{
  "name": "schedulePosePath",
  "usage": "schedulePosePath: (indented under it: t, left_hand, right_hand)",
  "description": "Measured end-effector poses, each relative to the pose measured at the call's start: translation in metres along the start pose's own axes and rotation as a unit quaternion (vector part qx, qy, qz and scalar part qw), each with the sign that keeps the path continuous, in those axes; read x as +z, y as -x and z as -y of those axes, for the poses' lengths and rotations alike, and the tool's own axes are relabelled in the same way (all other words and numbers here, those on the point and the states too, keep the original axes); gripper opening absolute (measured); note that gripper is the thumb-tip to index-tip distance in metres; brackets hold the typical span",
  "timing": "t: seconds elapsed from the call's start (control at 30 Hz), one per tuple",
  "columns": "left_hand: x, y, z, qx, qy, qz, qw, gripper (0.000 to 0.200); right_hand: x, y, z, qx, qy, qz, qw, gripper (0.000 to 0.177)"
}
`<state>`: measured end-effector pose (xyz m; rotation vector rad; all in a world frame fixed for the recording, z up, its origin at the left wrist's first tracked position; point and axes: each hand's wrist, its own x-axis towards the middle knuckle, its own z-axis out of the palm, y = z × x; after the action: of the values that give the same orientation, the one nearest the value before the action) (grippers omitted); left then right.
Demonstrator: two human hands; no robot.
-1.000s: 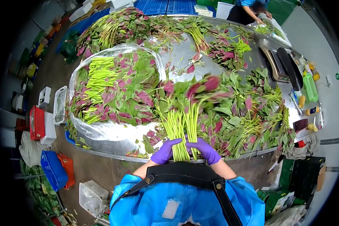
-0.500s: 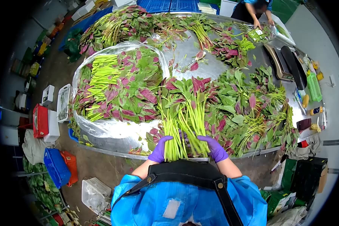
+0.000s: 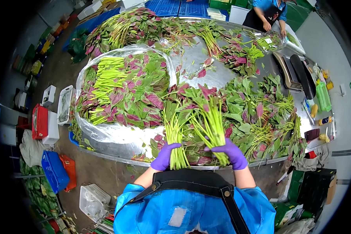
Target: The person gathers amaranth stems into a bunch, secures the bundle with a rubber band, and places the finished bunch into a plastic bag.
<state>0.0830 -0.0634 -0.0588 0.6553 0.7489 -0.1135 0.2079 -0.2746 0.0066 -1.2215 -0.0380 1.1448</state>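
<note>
My left hand [image 3: 163, 156], in a purple glove, is closed round the lower stems of a bunch of red-and-green leafy greens [image 3: 174, 132]. Wrapped round a second bunch [image 3: 212, 124], my right hand [image 3: 231, 153] grips it near the stem ends. Both bunches stand with stems toward me and leaves pointing away, a gap between their stems. Loose greens [image 3: 245, 113] lie right of them on the metal table [image 3: 117, 153]. To the left, a clear plastic bag [image 3: 101, 134] holds a big pile of the same greens.
Another person [image 3: 267, 17] works at the table's far right corner beside bagged greens. A scale [image 3: 286, 72] stands at the right. More greens [image 3: 124, 29] are heaped at the far left. Blue [image 3: 54, 171] and red [image 3: 40, 121] crates are on the floor at left.
My right hand and its bunch have moved right, widening the gap from the left bunch. My left hand has shifted slightly left. The other person's hands have moved.
</note>
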Motion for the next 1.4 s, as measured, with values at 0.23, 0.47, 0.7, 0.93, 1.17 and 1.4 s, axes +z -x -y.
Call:
schedulePosePath:
  t: [0.23, 0.47, 0.7, 0.93, 1.17, 1.4]
  left_hand:
    - [-0.03, -0.011, 0.001, -0.035, -0.031, 0.051, 0.998, 0.035]
    - [-0.038, -0.009, -0.007, -0.011, 0.034, 0.021, 0.999, 0.03]
    - [-0.037, -0.02, 0.007, 0.025, 0.075, 0.062, 0.995, 0.031]
    - [-0.016, 0.007, -0.008, -0.026, 0.029, -0.033, 0.999, 0.034]
    - [-0.007, 0.003, 0.0, -0.045, 0.034, -0.063, 0.996, 0.031]
    - [0.02, -0.007, 0.016, -0.029, 0.052, -0.119, 0.991, 0.032]
  right_hand:
    - [-0.048, 0.015, 0.012, -0.027, -0.03, 0.034, 0.999, 0.049]
    - [-0.081, 0.079, 0.071, -0.008, 0.153, -0.082, 0.985, 0.043]
    - [-0.114, 0.117, 0.086, -0.01, 0.231, -0.011, 0.973, 0.039]
    - [-0.15, 0.129, 0.15, 0.012, 0.352, 0.007, 0.936, 0.036]
    - [-0.156, 0.074, 0.254, -0.11, 0.339, -0.04, 0.933, 0.039]
    - [-0.181, -0.03, 0.328, -0.245, 0.327, 0.028, 0.912, 0.042]
